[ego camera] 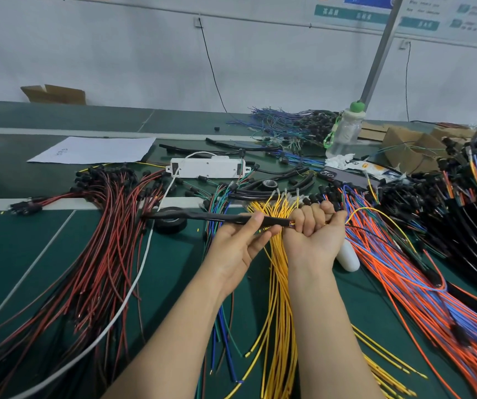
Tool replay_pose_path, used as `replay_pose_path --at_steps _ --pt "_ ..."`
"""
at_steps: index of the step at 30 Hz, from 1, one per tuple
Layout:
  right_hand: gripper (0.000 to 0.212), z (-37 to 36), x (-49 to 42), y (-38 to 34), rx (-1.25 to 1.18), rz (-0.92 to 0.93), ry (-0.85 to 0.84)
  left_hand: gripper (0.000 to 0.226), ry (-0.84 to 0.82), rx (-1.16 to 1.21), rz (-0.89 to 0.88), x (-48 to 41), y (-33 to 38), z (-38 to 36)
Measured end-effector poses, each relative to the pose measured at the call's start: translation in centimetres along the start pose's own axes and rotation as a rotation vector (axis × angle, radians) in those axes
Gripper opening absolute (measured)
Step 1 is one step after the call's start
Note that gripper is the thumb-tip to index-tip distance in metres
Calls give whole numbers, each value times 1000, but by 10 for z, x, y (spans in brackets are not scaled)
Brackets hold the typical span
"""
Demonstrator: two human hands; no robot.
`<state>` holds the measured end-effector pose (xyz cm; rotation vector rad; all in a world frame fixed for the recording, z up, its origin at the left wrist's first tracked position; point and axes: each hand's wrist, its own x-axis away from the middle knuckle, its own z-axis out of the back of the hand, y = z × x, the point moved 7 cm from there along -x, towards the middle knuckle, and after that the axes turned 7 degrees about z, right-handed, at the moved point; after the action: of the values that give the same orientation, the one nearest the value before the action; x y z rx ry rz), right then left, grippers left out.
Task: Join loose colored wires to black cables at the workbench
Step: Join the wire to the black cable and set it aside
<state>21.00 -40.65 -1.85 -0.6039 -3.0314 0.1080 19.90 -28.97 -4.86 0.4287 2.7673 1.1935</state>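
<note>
The left hand point(240, 243) pinches a black cable point(202, 216); the right hand point(315, 228) is fisted round its end and a yellow wire point(375, 210). Joining seems underway, and the next move likely calls for seating the wire firmly.

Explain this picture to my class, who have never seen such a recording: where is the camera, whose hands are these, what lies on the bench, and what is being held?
There is no machine here. The camera sits on a person's head and looks forward and down, so the two bare forearms are that person's own. They work at a green workbench. On it lie bundles of loose wires: red and black wires at the left, yellow wires in the middle, and orange and blue wires at the right. There are also a roll of black tape, a white box, a sheet of paper and a water bottle. The left hand pinches a black cable between thumb and fingers. The right hand curls round that cable's end, and thin wires come out of the fist. What happens inside it is hidden.
</note>
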Motion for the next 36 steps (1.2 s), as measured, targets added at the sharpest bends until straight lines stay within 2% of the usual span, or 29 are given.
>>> replay_pose_path --at_steps 4,7,11,14,18,20,24,26,29,31,33,35,36 --pt "52 2 0 -2 21 20 14 33 -17 -43 -6 1 -1 -1" --pt "52 3 -1 -2 3 19 22 28 -33 -34 -17 1 0 -1" --pt "53 4 -3 -5 26 35 17 27 16 -220 -105 0 3 -1" --pt "52 4 -4 -5 78 59 9 14 39 -311 -164 0 4 0" --pt "53 6 -5 -2 125 90 24 14 5 -267 -167 1 6 -5" --pt "55 10 -4 2 241 111 46 15 2 -265 -173 1 8 -7" --pt "58 16 -2 2 729 185 71 14 15 -311 -187 2 9 -13" --pt "59 14 1 8 849 155 22 15 33 -346 -205 1 10 -14" --pt "59 9 12 35 931 2 -136 12 120 -415 -260 1 17 -14" --pt "47 5 14 41 844 -77 -192 11 154 -316 -269 2 27 -12" --pt "33 3 9 28 578 -110 -141 14 204 -204 -269 5 44 -2" --pt "29 2 -1 9 323 -113 -91 18 238 -184 -274 9 61 10" --pt "31 3 -4 2 275 -122 -76 20 240 -193 -273 10 67 15"
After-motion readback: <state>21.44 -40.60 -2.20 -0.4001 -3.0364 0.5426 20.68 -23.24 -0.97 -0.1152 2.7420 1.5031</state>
